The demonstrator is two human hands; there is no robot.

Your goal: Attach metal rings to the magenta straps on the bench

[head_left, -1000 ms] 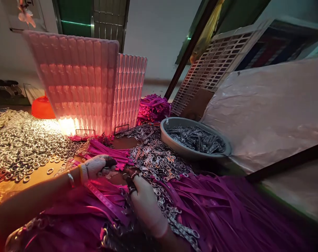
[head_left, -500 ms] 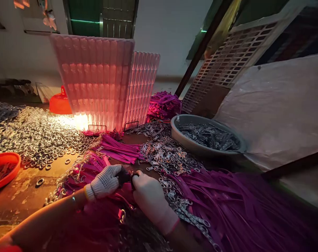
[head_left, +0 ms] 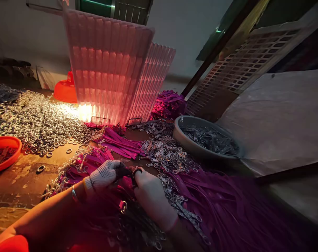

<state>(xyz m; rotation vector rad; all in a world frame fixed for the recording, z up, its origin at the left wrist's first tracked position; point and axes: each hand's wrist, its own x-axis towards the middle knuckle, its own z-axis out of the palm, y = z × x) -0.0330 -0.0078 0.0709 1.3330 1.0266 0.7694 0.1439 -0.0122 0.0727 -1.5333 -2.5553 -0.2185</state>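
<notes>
My left hand [head_left: 106,175], in a white dotted glove with darkened fingertips, is closed on something dark and small that I cannot make out. Close beside it, my right hand [head_left: 152,196], also gloved in white, is closed with its dark-tipped thumb and finger pinched together; what they hold is hidden. Both hands are over magenta straps [head_left: 96,159] with metal clips. A strap end with a metal ring [head_left: 124,206] lies just below the hands. More long magenta straps [head_left: 213,196] spread to the right.
Loose metal rings [head_left: 43,122] are heaped at the left near an orange bowl [head_left: 6,168] and a lit orange lamp [head_left: 65,91]. Ribbed translucent panels [head_left: 108,70] stand behind. A grey basin [head_left: 179,134] of metal clips sits right of a clip pile [head_left: 169,155].
The view has tilted and shifted, so the panels and lamp appear higher and further right. Both hands stay close together, with their fingers still closed.
</notes>
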